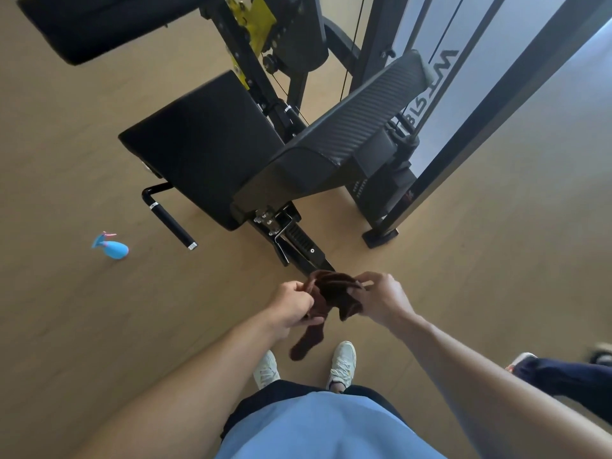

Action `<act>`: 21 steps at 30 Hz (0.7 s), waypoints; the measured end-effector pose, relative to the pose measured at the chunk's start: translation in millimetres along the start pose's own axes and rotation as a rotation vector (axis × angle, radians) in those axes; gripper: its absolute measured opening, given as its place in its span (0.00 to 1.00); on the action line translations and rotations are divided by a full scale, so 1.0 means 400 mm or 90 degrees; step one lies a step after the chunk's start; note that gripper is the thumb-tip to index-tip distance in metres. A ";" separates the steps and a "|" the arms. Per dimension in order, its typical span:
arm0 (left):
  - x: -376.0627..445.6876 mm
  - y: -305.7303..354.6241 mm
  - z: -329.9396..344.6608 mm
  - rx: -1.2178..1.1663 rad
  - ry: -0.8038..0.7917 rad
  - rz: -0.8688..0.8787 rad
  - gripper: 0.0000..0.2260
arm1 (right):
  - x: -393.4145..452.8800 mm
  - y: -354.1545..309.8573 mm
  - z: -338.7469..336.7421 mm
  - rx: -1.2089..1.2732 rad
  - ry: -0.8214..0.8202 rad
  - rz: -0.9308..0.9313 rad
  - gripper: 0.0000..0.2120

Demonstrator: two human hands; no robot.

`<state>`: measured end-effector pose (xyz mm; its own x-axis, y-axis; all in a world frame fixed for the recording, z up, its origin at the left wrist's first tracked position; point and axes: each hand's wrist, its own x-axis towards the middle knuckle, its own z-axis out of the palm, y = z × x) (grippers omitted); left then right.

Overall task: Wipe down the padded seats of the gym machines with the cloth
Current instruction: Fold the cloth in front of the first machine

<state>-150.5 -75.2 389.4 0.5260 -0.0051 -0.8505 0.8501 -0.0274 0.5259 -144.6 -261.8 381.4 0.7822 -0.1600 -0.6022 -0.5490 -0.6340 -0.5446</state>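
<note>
A dark brown cloth [326, 294] hangs bunched between both hands in front of my waist, one end dangling toward my shoes. My left hand [291, 306] pinches its left edge and my right hand [381, 299] grips its right edge. Beyond the hands stands a gym machine with a flat black padded seat [198, 144] and a tilted black back pad [347, 127] to its right. Another black pad [99, 24] sits at the top left. Both hands are well short of the seat.
A blue spray bottle [111, 248] lies on the wooden floor to the left. A black handle bar [172, 223] sticks out below the seat. The machine's frame and cables [463, 111] rise at the right. Another person's leg [563, 372] is at the right edge.
</note>
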 end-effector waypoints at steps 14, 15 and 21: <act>0.023 -0.030 -0.002 0.091 -0.210 0.040 0.35 | -0.056 -0.030 0.069 0.291 -0.046 0.050 0.11; 0.032 -0.035 -0.013 0.136 -0.219 0.055 0.37 | -0.052 -0.032 0.064 0.311 -0.062 0.061 0.12; 0.050 -0.006 -0.011 0.116 -0.267 0.043 0.31 | 0.010 -0.005 0.031 0.317 -0.062 0.104 0.06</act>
<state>-142.1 -70.9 371.3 0.4925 -0.4153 -0.7649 0.7761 -0.1883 0.6019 -143.8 -251.7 372.8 0.6562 -0.1403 -0.7415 -0.7538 -0.1668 -0.6356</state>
